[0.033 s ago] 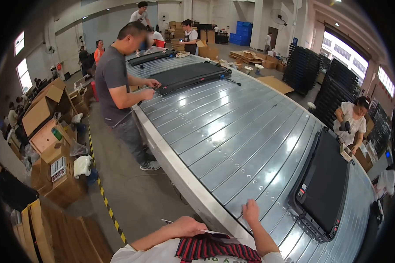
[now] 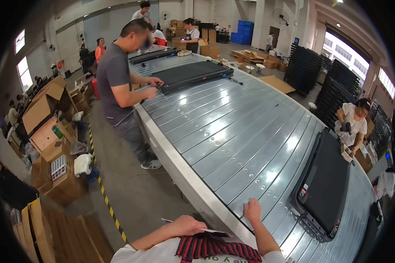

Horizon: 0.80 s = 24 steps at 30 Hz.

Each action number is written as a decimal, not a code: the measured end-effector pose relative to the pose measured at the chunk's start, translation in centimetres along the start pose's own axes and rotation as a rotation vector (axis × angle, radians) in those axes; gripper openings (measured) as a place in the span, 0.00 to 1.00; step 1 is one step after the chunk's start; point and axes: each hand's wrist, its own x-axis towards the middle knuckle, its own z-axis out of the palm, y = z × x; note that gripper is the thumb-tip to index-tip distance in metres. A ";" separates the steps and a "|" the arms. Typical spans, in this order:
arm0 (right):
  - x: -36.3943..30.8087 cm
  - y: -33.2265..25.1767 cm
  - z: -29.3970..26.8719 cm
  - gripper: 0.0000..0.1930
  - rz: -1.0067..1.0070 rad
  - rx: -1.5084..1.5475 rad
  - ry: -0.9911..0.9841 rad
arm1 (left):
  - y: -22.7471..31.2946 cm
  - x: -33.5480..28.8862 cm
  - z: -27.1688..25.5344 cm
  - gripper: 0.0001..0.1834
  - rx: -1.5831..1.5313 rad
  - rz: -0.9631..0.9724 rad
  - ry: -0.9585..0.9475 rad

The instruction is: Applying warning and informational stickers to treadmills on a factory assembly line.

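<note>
My left hand [image 2: 189, 225] is closed on a thin white sheet [image 2: 215, 231], held low in front of my body. One narrow end of the sheet [image 2: 166, 220] sticks out on the hand's left side. Forward and to the right, my right hand [image 2: 252, 210] is over the near edge of a long metal-slatted table [image 2: 232, 127]. Its fingers are loosely bent and apart, somewhat blurred, with nothing visible in them. I cannot tell whether it touches the metal. A black framed panel [image 2: 322, 184] lies on the table to its right. Red-and-black striped cloth [image 2: 217, 249] hangs at my front.
A co-worker in grey [image 2: 123, 74] stands at the table's left edge, handling a second black panel [image 2: 193, 75]. Another person [image 2: 354, 122] works at the right with a dark tool. Cardboard boxes [image 2: 61, 184] and yellow-black floor tape [image 2: 105, 197] lie left. Black stacks [image 2: 305, 68] stand far right.
The view has shifted very slightly, so the table and co-workers sit a little further right. My hands keep nearly the same pose, the left still on the sheet.
</note>
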 end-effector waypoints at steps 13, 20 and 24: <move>5.0 -15.5 6.2 0.15 -0.164 0.149 -0.185 | -6.8 -11.6 -4.0 0.11 -0.238 -0.209 0.330; 8.9 -28.2 2.8 0.11 -0.308 0.405 -0.281 | -8.1 -13.1 -4.4 0.09 -0.268 -0.192 0.473; 11.2 -35.8 -4.0 0.08 -0.582 0.665 -0.098 | -8.6 -12.6 -6.3 0.09 -0.245 -0.219 0.537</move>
